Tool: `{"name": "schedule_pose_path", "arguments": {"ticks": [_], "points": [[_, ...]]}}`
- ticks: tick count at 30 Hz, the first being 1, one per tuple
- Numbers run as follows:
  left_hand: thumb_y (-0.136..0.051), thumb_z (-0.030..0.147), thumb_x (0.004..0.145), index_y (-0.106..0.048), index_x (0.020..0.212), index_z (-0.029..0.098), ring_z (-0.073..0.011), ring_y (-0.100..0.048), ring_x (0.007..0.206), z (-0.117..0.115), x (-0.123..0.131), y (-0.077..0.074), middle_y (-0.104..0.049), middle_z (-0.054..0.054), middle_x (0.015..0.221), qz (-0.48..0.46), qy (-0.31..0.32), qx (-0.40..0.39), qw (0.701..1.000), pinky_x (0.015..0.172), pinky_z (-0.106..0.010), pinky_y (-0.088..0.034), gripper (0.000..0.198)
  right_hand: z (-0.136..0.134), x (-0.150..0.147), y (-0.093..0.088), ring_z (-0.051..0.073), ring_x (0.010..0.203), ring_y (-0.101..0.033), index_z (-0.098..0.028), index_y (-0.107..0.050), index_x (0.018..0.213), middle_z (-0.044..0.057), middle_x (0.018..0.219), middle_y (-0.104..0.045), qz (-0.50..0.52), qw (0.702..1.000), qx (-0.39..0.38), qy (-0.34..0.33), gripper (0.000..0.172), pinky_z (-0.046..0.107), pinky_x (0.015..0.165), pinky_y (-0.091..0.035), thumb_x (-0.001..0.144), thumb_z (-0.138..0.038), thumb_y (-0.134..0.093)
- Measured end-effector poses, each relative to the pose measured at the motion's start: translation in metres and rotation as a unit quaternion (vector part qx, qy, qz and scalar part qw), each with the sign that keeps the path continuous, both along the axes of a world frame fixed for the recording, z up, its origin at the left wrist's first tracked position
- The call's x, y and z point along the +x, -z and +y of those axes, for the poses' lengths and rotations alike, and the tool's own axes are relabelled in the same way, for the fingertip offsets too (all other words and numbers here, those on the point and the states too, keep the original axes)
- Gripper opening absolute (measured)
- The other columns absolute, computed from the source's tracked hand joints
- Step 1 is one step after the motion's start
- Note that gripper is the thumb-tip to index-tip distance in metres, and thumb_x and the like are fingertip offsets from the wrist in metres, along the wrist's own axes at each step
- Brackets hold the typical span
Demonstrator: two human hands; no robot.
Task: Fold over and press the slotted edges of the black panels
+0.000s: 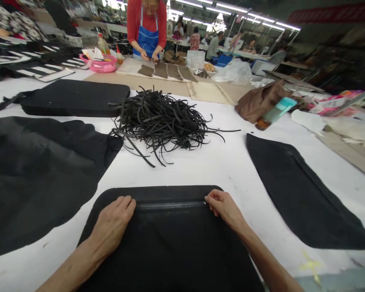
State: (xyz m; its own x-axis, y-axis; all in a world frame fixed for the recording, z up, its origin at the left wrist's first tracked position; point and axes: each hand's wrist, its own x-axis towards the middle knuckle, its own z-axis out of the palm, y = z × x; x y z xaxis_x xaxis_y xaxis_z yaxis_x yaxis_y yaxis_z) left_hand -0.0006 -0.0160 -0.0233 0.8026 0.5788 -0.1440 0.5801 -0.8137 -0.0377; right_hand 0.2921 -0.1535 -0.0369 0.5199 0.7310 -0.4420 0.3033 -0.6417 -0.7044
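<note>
A large black panel [170, 251] with rounded corners lies on the white table in front of me. A narrow, shiny strip [170, 206] runs across it near its far edge. At the strip's left end, my left hand [115, 219] rests on the panel with its fingers curled and pressed together; what they hold, if anything, is hidden. My right hand [223, 205] pinches thumb and fingers together at the strip's right end. A tiny white speck shows by those fingertips, too small to name.
Beyond the panel lies a heap of thin black strips [164, 119]. A thick black pad [76, 97] and black sheet material [39, 174] are on the left, a black cut piece [304, 194] on the right. A bottle [275, 113] lies against brown material. Across the table stands a person in a blue apron [148, 40].
</note>
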Motion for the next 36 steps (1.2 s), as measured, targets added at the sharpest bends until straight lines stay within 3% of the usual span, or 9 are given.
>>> {"name": "schedule_pose_path", "arguments": {"ticks": [3, 8, 21, 27, 30, 33, 36], "points": [[-0.034, -0.007, 0.071, -0.051, 0.119, 0.015, -0.0208, -0.053, 0.083, -0.009, 0.002, 0.001, -0.057, -0.009, 0.093, 0.04, 0.017, 0.059, 0.997, 0.073, -0.033, -0.045, 0.056, 0.0, -0.002, -0.003, 0.007, 0.038, -0.043, -0.018, -0.049, 0.064, -0.005, 0.05, -0.051, -0.008, 1.0, -0.007, 0.005, 0.018, 0.019, 0.039, -0.029, 0.076, -0.033, -0.047], [-0.036, -0.008, 0.068, -0.029, 0.135, 0.032, -0.022, -0.055, 0.079, -0.023, 0.01, 0.001, -0.055, -0.009, 0.094, 0.081, 0.032, 0.131, 0.988, 0.071, -0.036, -0.044, 0.079, 0.001, -0.004, -0.003, 0.007, 0.038, -0.045, -0.018, -0.05, 0.064, -0.005, 0.05, -0.052, -0.033, 0.999, -0.025, 0.013, 0.017, 0.019, 0.04, -0.03, 0.075, -0.03, -0.048], [-0.035, -0.006, 0.072, -0.022, 0.136, 0.036, -0.0227, -0.057, 0.071, -0.03, 0.024, -0.005, -0.056, -0.01, 0.084, 0.153, 0.041, 0.166, 0.973, 0.062, -0.034, -0.043, 0.079, 0.004, -0.008, -0.003, 0.009, 0.042, -0.047, -0.02, -0.049, 0.065, -0.004, 0.051, -0.053, -0.091, 0.994, -0.065, 0.008, 0.017, 0.021, 0.043, -0.03, 0.078, -0.03, -0.048], [-0.036, -0.007, 0.072, -0.018, 0.135, 0.043, -0.0224, -0.057, 0.065, -0.032, 0.032, -0.011, -0.057, -0.009, 0.078, 0.165, 0.039, 0.176, 0.97, 0.056, -0.032, -0.042, 0.082, 0.006, -0.002, -0.017, 0.014, 0.058, -0.05, -0.021, -0.046, 0.064, -0.002, 0.059, -0.055, -0.269, 0.954, -0.125, -0.035, 0.019, 0.024, 0.051, -0.027, 0.075, -0.032, -0.056], [-0.038, -0.007, 0.072, -0.017, 0.135, 0.044, -0.0218, -0.058, 0.065, -0.033, 0.036, -0.013, -0.057, -0.008, 0.079, 0.173, 0.026, 0.167, 0.97, 0.055, -0.031, -0.042, 0.084, 0.004, -0.002, -0.026, 0.016, 0.062, -0.052, -0.021, -0.051, 0.07, 0.0, 0.063, -0.056, -0.31, 0.939, -0.14, -0.045, 0.012, 0.025, 0.053, -0.028, 0.078, -0.03, -0.054], [-0.039, -0.005, 0.073, -0.013, 0.135, 0.043, -0.0221, -0.059, 0.067, -0.033, 0.036, -0.012, -0.058, -0.01, 0.084, 0.185, 0.03, 0.168, 0.968, 0.055, -0.031, -0.043, 0.083, -0.001, -0.011, -0.031, 0.016, 0.066, -0.054, -0.021, -0.056, 0.078, 0.001, 0.07, -0.058, -0.352, 0.931, -0.073, -0.061, 0.013, 0.026, 0.057, -0.034, 0.084, -0.026, -0.046], [-0.037, -0.005, 0.073, -0.012, 0.136, 0.043, -0.022, -0.059, 0.067, -0.035, 0.036, -0.012, -0.059, -0.01, 0.084, 0.189, 0.028, 0.179, 0.965, 0.055, -0.031, -0.042, 0.083, -0.009, -0.028, -0.025, 0.015, 0.08, -0.056, -0.02, -0.06, 0.092, 0.004, 0.09, -0.06, -0.38, 0.91, 0.064, -0.154, 0.024, 0.026, 0.071, -0.042, 0.087, -0.014, -0.037]]}}
